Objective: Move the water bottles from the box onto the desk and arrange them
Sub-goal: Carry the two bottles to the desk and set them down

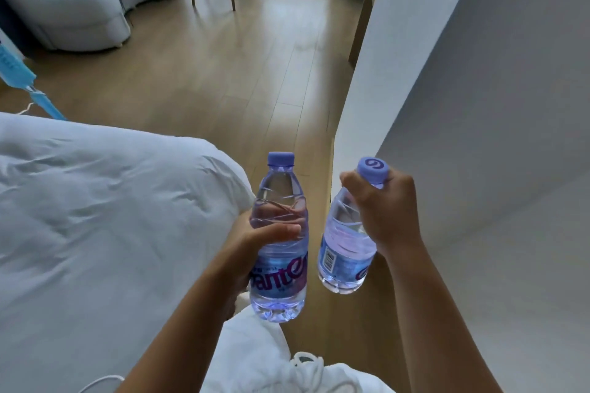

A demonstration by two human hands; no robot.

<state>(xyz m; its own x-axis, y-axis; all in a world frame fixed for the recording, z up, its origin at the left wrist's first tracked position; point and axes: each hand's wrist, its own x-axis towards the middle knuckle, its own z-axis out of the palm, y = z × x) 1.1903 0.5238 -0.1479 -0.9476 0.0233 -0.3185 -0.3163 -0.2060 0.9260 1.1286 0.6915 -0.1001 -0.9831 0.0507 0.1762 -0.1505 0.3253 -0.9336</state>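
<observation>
- The left hand (pixel 255 242) wraps the middle of the left bottle (pixel 279 242), thumb laid across the front just above the label and fingers curled round the far side, seen through the clear plastic. The bottle stands upright in the air, cap toward 12 o'clock, at the foot of the white bed (pixel 95 217).
- The right hand (pixel 383 210) clutches the right bottle (pixel 346 252) high up, fingers closed round the neck and shoulder just under the cap (pixel 373 169). That bottle hangs tilted, base swung toward 7 o'clock.
- Both bottles are in the air above the wooden floor (pixel 223 73), near each other but apart. Neither the box nor the desk is in view, so I judge both are mid-carry.
- Slip risk, right side: a grip so near the cap leaves the full weight dangling below. The tapered shoulder could slide through the fingers if the arm swings.
- Knock risk: the hanging base sits just beside the white wall corner (pixel 357 143) at 3 o'clock. A turn that way could strike it and jar the hold.
- Clash risk: the bottles' lower halves lie close. Drawing the hands together could bump them.
- Placement risk: set down tilted, the right bottle would likely topple. It needs righting first.
</observation>
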